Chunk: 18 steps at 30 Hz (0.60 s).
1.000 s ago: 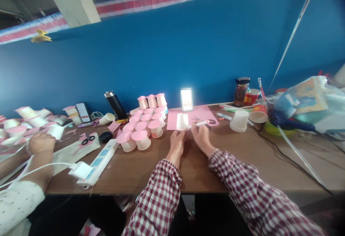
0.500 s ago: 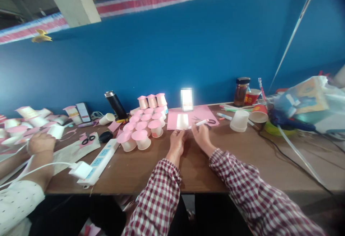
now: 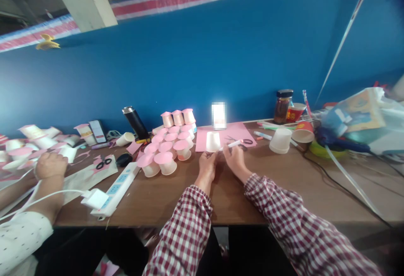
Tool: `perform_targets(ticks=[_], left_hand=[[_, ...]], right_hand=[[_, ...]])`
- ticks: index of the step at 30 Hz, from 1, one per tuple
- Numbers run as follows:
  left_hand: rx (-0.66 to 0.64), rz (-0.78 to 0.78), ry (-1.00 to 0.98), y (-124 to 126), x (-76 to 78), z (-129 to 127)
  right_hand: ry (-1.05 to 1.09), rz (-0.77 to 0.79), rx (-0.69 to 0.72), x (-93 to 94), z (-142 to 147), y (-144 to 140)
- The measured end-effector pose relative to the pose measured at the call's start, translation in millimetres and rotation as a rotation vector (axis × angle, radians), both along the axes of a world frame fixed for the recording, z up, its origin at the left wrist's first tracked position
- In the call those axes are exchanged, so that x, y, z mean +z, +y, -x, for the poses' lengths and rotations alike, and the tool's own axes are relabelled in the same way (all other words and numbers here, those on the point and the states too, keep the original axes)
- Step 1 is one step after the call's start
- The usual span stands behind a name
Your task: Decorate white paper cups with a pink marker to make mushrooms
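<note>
My left hand [image 3: 207,163] is closed on the lower rim of a white paper cup [image 3: 213,140], which stands upside down in front of me. In my right hand [image 3: 234,158] is a white marker pen [image 3: 235,143] with a pink end, its tip turned left toward the cup. Whether the tip touches the cup cannot be made out. Behind both hands lies a sheet of pink paper [image 3: 203,135], with a pair of scissors [image 3: 246,141] on it, partly hidden by the pen.
Several paper cups topped with pink paper discs [image 3: 164,158] stand left of my hands, beside a power strip [image 3: 118,187] and a black flask [image 3: 135,122]. At right are an upturned cup [image 3: 280,140], a jar [image 3: 283,107] and cables. A co-worker's hand [image 3: 52,165] holds a cup at far left.
The cup in my left hand has shifted slightly, and the pen has moved a little left and down beside it. The co-worker's hand has moved slightly right.
</note>
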<state>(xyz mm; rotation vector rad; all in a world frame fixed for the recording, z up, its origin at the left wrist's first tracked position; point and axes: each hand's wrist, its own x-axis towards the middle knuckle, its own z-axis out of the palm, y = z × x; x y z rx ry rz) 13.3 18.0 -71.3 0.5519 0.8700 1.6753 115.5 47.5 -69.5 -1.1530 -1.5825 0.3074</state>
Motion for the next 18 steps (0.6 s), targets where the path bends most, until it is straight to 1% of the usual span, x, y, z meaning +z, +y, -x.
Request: perform_targets(ticks=[18], left_hand=[[-0.003,0.022,-0.001,-2.7,5.0,-1.2]], right_hand=[[0.058,-0.003,-0.013,6.3,-2.0,-3.6]])
